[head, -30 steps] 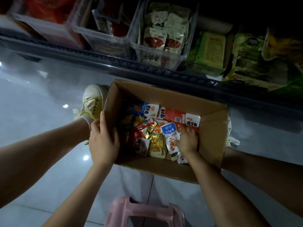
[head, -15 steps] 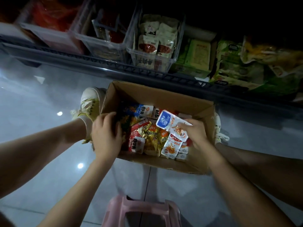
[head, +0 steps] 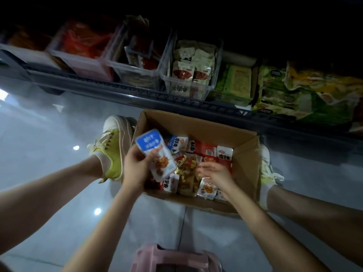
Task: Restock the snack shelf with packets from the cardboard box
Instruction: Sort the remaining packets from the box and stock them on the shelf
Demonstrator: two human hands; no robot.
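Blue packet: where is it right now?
Head view, left of centre: the blue packet is gripped in the left hand, raised over the left edge of the cardboard box, beside the yellow shoe.
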